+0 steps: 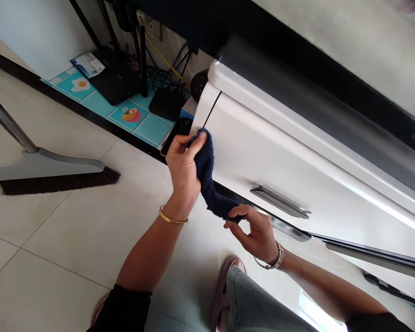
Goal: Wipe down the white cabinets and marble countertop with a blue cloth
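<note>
A dark blue fluffy cloth [207, 177] hangs between my two hands in a twisted strip. My left hand [185, 166], with a gold bangle at the wrist, pinches its upper end near the corner of a white drawer front [263, 152]. Lower and to the right, my right hand [257, 230] has the other end between thumb and fingers; a silver bangle circles that wrist. Behind the cloth, the drawer front carries a dark recessed handle [280, 202].
Left of the drawer, a shelf with a teal patterned cover [103, 103] bears a black router [114, 76], a small black box [166, 102], a remote [177, 131] and tangled cables. A broom [48, 166] stands on the tiled floor [79, 235] at left.
</note>
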Tool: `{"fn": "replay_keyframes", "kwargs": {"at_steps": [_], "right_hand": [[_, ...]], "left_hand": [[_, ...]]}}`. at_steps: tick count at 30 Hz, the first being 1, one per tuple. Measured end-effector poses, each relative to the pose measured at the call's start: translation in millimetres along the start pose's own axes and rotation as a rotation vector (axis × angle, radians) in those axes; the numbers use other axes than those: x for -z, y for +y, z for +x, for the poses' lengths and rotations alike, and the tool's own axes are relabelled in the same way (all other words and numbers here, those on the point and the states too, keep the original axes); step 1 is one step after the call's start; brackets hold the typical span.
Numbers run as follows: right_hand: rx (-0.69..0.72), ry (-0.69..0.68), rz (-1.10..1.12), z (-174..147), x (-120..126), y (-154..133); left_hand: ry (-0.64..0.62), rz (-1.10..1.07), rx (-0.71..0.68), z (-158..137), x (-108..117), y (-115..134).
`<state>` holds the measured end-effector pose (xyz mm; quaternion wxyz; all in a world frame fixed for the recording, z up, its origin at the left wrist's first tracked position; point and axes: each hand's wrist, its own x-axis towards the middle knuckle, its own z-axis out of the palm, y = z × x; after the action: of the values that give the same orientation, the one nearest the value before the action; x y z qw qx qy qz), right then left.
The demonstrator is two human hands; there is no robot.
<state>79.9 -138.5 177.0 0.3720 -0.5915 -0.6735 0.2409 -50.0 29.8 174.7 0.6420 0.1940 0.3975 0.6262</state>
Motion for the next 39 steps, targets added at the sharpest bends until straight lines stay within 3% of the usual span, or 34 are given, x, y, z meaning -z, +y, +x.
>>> {"fn": "replay_keyframes", "kwargs": {"at_steps": [3, 7, 10, 17, 19, 23, 26, 32, 39], "right_hand": [[-0.004, -0.001, 0.01, 1, -1, 0], [-0.012, -0.01, 0.028, -1, -3, 2], [-0.004, -0.021, 0.034, -4, -3, 3], [-0.001, -0.014, 0.027, -4, 0, -1], [-0.018, -0.014, 0.021, -4, -2, -1], [-0.084, -0.071, 0.015, -8, -6, 1], [-0.102, -0.087, 0.035, -10, -7, 5], [-0.119, -0.082, 0.014, -12, -4, 13], [-0.149, -0.109, 0.013, -9, -8, 18]], "left_hand": [[-0.01, 0.035, -0.021, 5, 7, -7], [0.118, 0.035, 0.153, 17, 45, -49], [0.183, 0.023, 0.21, 20, 59, -66], [0.048, 0.108, -0.045, 19, 41, -44], [0.073, 0.103, 0.011, 22, 52, -57], [0.223, 0.095, 0.252, 26, 84, -99], [0.229, 0.061, 0.278, 26, 95, -115], [0.182, 0.033, 0.145, 29, 90, -111], [0.132, 0.051, 0.006, 22, 63, -77]]}}
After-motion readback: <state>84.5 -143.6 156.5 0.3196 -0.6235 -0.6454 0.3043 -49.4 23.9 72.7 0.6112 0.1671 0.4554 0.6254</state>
